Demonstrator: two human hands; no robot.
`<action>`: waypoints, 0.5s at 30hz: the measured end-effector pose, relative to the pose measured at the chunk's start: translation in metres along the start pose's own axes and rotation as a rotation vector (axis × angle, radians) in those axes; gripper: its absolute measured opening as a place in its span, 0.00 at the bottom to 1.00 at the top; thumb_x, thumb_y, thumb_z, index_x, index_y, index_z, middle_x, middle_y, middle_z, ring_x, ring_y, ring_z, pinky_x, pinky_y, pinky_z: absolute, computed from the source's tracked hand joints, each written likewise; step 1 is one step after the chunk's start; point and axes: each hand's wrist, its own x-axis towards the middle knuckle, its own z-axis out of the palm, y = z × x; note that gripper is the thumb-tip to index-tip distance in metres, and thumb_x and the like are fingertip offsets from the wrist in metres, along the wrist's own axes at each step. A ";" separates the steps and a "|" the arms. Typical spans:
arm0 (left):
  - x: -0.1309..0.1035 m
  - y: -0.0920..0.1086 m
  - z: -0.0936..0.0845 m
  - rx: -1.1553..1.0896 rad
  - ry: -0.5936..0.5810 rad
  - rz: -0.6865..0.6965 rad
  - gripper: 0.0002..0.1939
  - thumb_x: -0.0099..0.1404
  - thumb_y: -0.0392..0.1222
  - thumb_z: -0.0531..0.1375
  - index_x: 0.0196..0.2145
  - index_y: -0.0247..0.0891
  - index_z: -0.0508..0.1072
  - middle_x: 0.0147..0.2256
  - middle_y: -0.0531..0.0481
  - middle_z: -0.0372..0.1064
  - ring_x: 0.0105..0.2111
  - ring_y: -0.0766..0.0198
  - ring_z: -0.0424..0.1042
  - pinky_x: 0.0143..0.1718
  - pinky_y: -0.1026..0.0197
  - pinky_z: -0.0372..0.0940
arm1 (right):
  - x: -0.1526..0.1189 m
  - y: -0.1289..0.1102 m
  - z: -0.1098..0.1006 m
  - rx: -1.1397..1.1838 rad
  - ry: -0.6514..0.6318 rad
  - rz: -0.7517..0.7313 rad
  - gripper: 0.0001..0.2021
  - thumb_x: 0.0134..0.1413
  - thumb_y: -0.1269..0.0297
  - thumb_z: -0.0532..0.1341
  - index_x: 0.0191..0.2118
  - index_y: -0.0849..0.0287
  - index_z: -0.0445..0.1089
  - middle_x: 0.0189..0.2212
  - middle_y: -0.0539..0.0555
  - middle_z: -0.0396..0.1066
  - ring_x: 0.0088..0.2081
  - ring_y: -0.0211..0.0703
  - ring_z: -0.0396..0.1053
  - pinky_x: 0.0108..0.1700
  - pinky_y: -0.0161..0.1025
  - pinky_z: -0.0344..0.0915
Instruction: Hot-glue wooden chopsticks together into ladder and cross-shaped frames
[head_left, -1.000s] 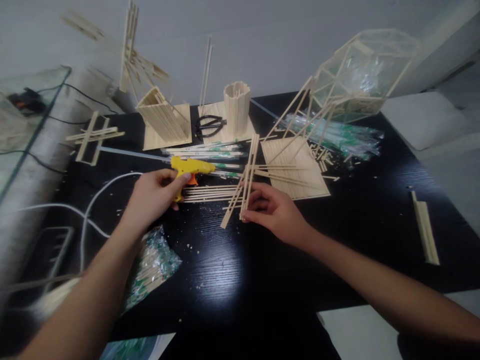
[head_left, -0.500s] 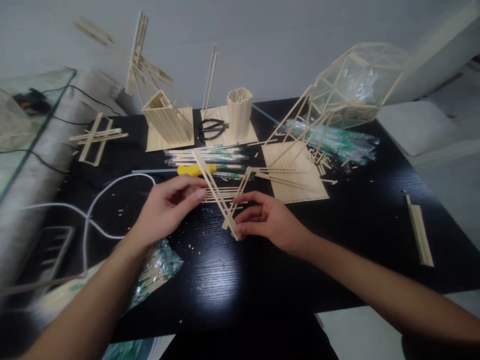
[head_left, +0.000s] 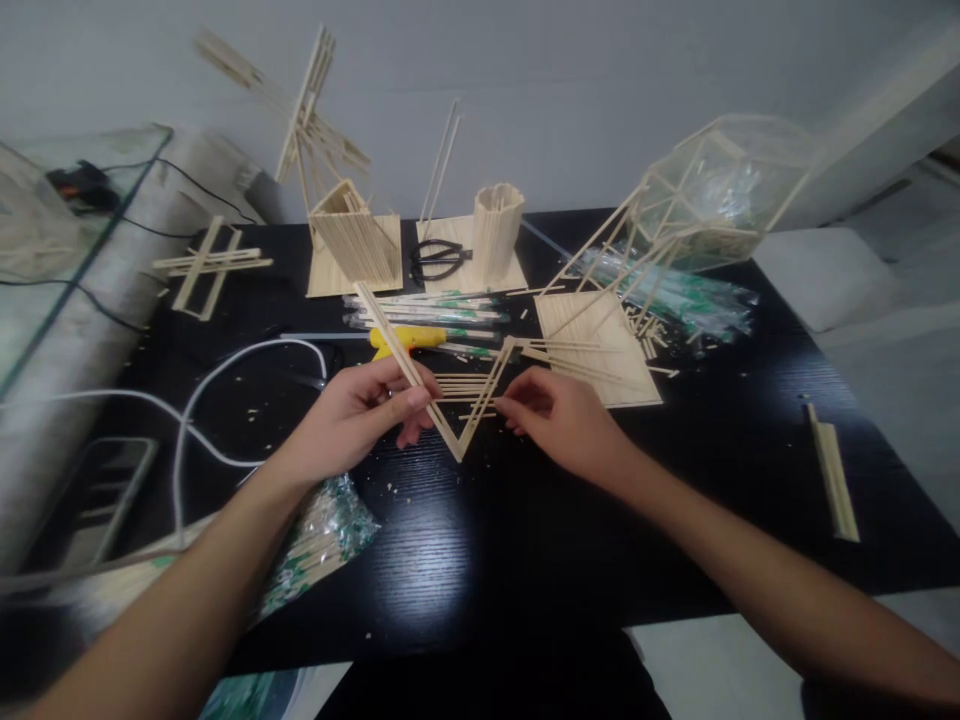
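My left hand (head_left: 379, 405) pinches the left arm of a V-shaped frame of thin wooden sticks (head_left: 441, 425) between thumb and fingers. The frame's point faces me, just above the dark table. My right hand (head_left: 544, 405) is closed, its thumb and index fingertips together at the frame's right arm; whether it grips that arm or a small stick end is hard to make out. Behind the frame lies a row of parallel sticks (head_left: 456, 387). A yellow glue gun (head_left: 420, 337) rests beyond my left hand.
At the back of the dark table (head_left: 525, 560) stand a square stick tower (head_left: 349, 245), a round stick holder (head_left: 496, 235) and black scissors (head_left: 437, 260). A stick globe (head_left: 724, 190) leans right. A white cable (head_left: 184, 400) loops left; bagged sticks (head_left: 326, 545) lie near my left forearm.
The V-shaped frame has turned and its arms now meet at the tip. My left hand has taken hold of its left arm. My right hand has moved from the tip up along the right arm.
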 end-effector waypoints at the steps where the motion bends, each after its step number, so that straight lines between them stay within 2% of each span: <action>1: 0.000 -0.001 0.000 0.012 0.006 0.010 0.10 0.73 0.47 0.66 0.43 0.36 0.78 0.28 0.51 0.75 0.23 0.70 0.72 0.24 0.68 0.69 | 0.005 0.000 -0.004 -0.152 0.076 0.007 0.09 0.62 0.59 0.69 0.34 0.58 0.74 0.27 0.53 0.78 0.29 0.45 0.77 0.36 0.44 0.73; 3: 0.000 -0.003 0.000 0.056 0.004 0.024 0.11 0.74 0.48 0.65 0.42 0.36 0.76 0.28 0.52 0.74 0.23 0.70 0.71 0.24 0.69 0.68 | 0.014 -0.002 -0.008 -0.332 0.106 0.066 0.12 0.64 0.57 0.67 0.33 0.59 0.75 0.25 0.55 0.77 0.27 0.46 0.76 0.35 0.44 0.71; 5: 0.000 -0.005 0.000 0.109 -0.005 0.027 0.12 0.74 0.49 0.64 0.41 0.36 0.75 0.28 0.52 0.73 0.23 0.71 0.70 0.25 0.69 0.67 | 0.022 -0.006 -0.008 -0.363 0.079 0.099 0.14 0.63 0.55 0.68 0.31 0.60 0.76 0.21 0.54 0.75 0.23 0.46 0.75 0.31 0.43 0.69; 8: 0.001 -0.007 0.000 0.173 -0.015 0.019 0.13 0.76 0.50 0.62 0.42 0.36 0.74 0.29 0.52 0.72 0.24 0.70 0.70 0.25 0.68 0.67 | 0.030 -0.009 -0.004 -0.354 0.046 0.131 0.17 0.61 0.53 0.69 0.27 0.59 0.75 0.15 0.52 0.71 0.17 0.44 0.71 0.25 0.41 0.66; 11: 0.003 -0.008 0.001 0.227 -0.019 0.009 0.14 0.76 0.51 0.61 0.41 0.36 0.74 0.30 0.52 0.71 0.25 0.69 0.70 0.26 0.67 0.67 | 0.038 -0.008 0.001 -0.328 0.030 0.149 0.18 0.58 0.51 0.72 0.24 0.58 0.74 0.13 0.52 0.70 0.15 0.42 0.69 0.22 0.40 0.65; 15: 0.004 -0.007 0.002 0.252 -0.012 0.017 0.14 0.75 0.52 0.62 0.40 0.37 0.74 0.29 0.52 0.71 0.25 0.68 0.70 0.26 0.66 0.67 | 0.044 -0.006 0.005 -0.263 -0.012 0.159 0.18 0.57 0.57 0.71 0.21 0.58 0.72 0.13 0.53 0.70 0.14 0.40 0.68 0.19 0.39 0.65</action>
